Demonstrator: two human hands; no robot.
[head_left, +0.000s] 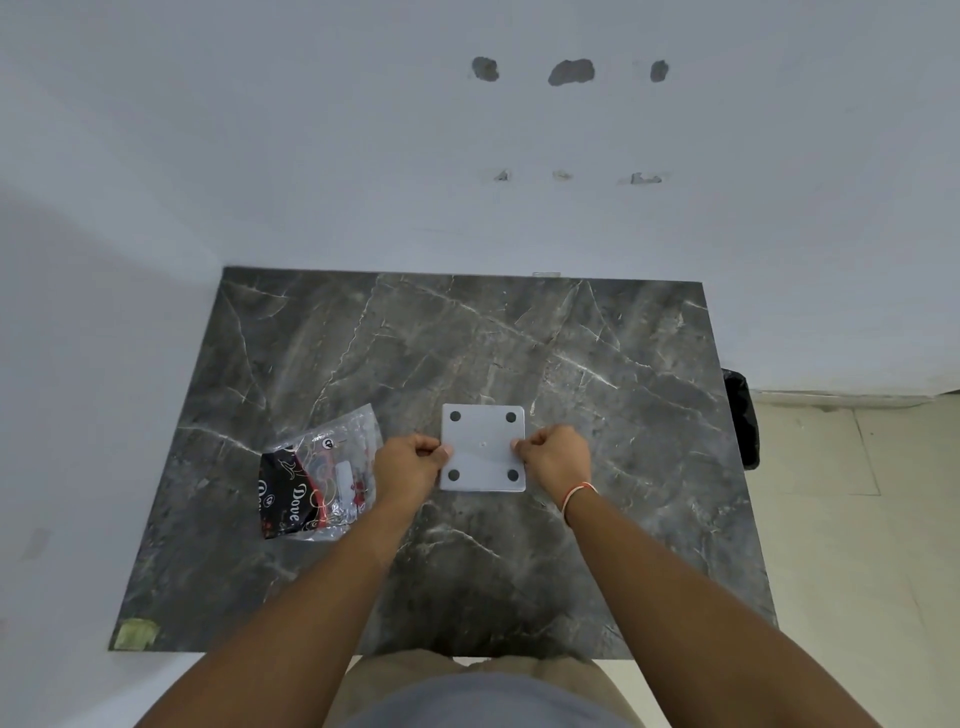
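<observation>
A pale grey square plate (483, 448) with a dark round pad near each of its corners sits over the dark marble tabletop (467, 338), a little in front of the middle. My left hand (410, 464) pinches its left edge with curled fingers. My right hand (553, 457) pinches its right edge the same way; a thin orange-and-white thread circles that wrist. Whether the plate rests on the table or is lifted off it I cannot tell.
A crumpled clear plastic packet (318, 475) with a black-and-red printed card lies just left of my left hand. The table stands against a white wall (467, 156). A black bin bag (743, 415) hangs off the right edge above a tiled floor (852, 519).
</observation>
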